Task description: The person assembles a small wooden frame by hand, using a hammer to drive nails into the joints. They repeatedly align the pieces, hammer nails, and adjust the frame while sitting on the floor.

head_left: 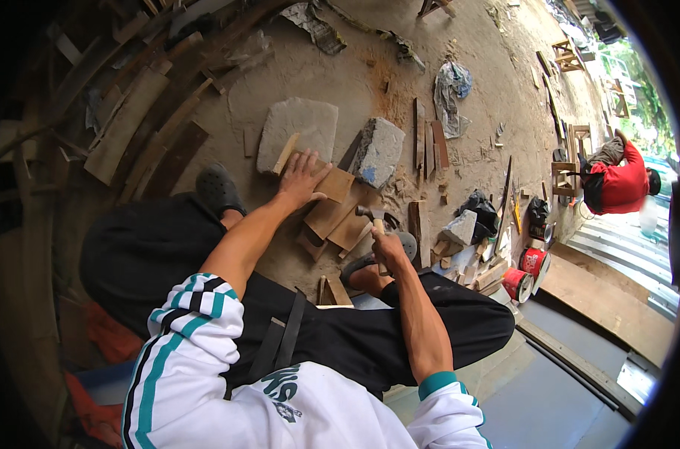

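Observation:
My right hand (389, 253) is wrapped round the wooden handle of a claw hammer (378, 215), its dark metal head raised above the wood pieces. My left hand (304, 179) lies with fingers stretched out on a brown wooden board (335, 185), holding nothing in its grasp. Beside its fingertips a pale wood strip (285, 153) stands at the edge of a flat grey stone slab (299, 127). More boards (327, 217) lie just below the left hand, between my feet. Whether the strip and the board are joined cannot be made out.
A rough concrete block (378, 152) sits right of the boards. Long planks (127, 127) are piled at the left. Wood offcuts, a black plastic bag (484, 213) and red cans (517, 284) lie at the right. A person in red (617, 179) sits farther off at the right.

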